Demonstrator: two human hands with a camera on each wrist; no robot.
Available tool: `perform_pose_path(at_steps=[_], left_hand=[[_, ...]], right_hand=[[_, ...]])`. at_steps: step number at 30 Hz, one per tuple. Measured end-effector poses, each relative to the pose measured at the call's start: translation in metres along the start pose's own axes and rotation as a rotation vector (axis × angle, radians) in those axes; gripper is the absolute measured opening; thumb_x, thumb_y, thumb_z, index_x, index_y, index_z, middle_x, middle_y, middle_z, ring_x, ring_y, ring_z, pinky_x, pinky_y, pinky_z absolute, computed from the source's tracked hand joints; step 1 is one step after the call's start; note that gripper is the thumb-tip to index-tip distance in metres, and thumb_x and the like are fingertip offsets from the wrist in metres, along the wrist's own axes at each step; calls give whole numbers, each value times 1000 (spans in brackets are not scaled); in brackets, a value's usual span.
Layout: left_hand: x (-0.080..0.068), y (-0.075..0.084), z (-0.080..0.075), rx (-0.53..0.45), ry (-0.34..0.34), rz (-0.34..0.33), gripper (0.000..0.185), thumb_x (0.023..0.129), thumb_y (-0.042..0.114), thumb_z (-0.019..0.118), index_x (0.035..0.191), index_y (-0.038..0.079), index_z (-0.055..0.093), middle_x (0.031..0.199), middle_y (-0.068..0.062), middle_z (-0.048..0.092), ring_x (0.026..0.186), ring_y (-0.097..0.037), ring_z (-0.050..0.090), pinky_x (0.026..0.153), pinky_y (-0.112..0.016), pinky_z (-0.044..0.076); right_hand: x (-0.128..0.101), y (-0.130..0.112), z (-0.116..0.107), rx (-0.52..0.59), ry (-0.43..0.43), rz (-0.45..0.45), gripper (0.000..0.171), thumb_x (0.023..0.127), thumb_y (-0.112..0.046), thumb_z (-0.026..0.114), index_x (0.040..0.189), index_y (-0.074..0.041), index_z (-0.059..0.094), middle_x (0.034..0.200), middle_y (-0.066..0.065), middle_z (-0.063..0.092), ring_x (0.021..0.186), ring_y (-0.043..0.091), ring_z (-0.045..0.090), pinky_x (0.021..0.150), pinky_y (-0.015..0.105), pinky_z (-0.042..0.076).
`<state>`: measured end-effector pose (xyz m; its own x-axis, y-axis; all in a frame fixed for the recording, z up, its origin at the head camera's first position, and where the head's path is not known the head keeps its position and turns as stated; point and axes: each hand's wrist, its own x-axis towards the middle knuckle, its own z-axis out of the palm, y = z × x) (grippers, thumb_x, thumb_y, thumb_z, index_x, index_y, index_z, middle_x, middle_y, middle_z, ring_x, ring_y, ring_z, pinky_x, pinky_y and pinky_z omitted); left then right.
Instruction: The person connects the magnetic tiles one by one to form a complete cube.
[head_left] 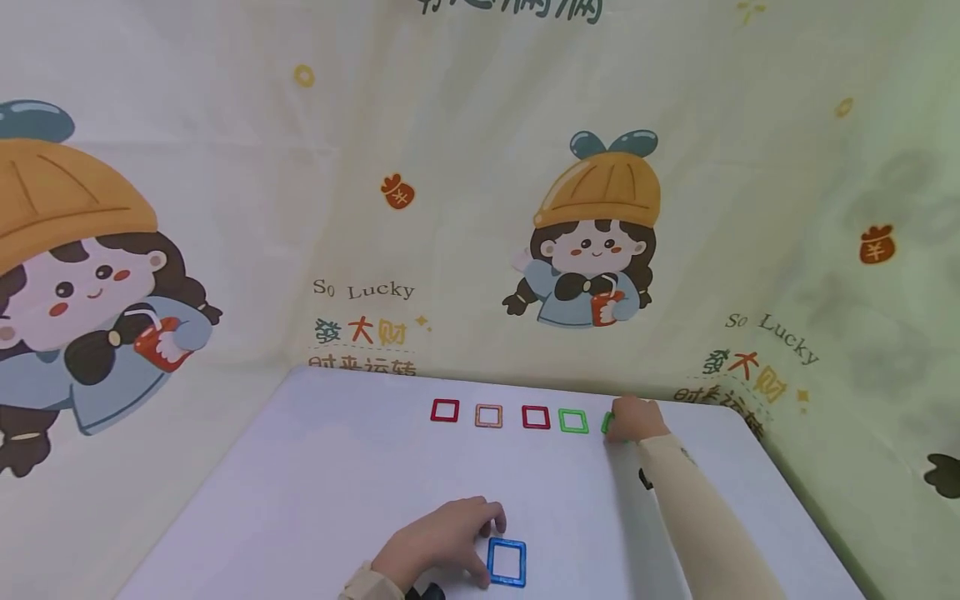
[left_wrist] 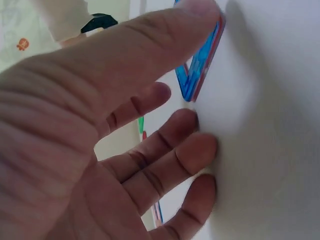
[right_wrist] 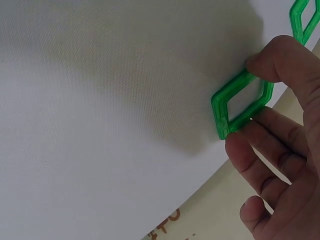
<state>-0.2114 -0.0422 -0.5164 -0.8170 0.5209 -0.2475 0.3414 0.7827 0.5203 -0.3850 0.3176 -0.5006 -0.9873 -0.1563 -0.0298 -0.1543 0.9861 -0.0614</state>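
Up at the far right of the table, my right hand [head_left: 636,419] pinches a green square magnetic tile [right_wrist: 242,120] with the thumb on one edge and fingers on the opposite one. The tile is an open frame and lies at the tabletop. My left hand [head_left: 450,537] rests near the front, its thumb at the left edge of a blue square tile [head_left: 507,542]. In the left wrist view, that thumb overlaps the blue tile [left_wrist: 187,87], and a reddish edge shows beneath the blue. The other left fingers are loosely bent, apart from the tile.
Left of the right hand, a row runs along the back: a green tile [head_left: 574,432], a red tile [head_left: 536,407], an orange tile [head_left: 489,406] and another red tile [head_left: 445,401]. A printed cloth [head_left: 465,250] hangs behind the white table [head_left: 300,483].
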Motion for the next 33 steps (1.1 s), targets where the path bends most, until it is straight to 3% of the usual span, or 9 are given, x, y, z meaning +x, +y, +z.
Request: perform_pose_path(at_steps=[7,13,22,26,33], left_hand=[[0,7,0,75,20,4,44,73,28,95,106,34,66,95,14,58,83,-5,52,86,-30,54],[6,7,-6,110,35,19,44,72,30,95,104,36,65,95,13,58,84,-5,52,82,-29,54],[11,2,-11,46,-28,28,44,72,32,95,101,36,63,95,13,55,87,-6,51,80,-29,51],[13,2,-13,31,-65,32,42,73,31,95,100,36,63,95,13,54,87,-7,51,78,-30,50],[14,-1,-14,37,-90,23,43,73,31,94,99,37,61,94,13,54,86,-7,51,77,-30,49]], right_hand=[[-7,-7,-9,-17,12,0,23,74,-18,83,81,-7,64,80,5,62,75,24,51,89,63,43],[0,-7,-14,-37,33,19,33,74,-21,84,97,-2,69,91,10,67,81,25,56,92,63,43],[-2,-4,-2,-1,76,39,61,73,-34,89,118,1,70,112,17,69,100,34,63,96,63,42],[-9,0,4,5,108,24,61,73,-36,87,119,0,70,117,19,68,105,37,62,95,64,42],[-13,-1,3,12,139,-20,62,73,-40,86,118,-2,69,111,16,68,102,35,61,90,62,42]])
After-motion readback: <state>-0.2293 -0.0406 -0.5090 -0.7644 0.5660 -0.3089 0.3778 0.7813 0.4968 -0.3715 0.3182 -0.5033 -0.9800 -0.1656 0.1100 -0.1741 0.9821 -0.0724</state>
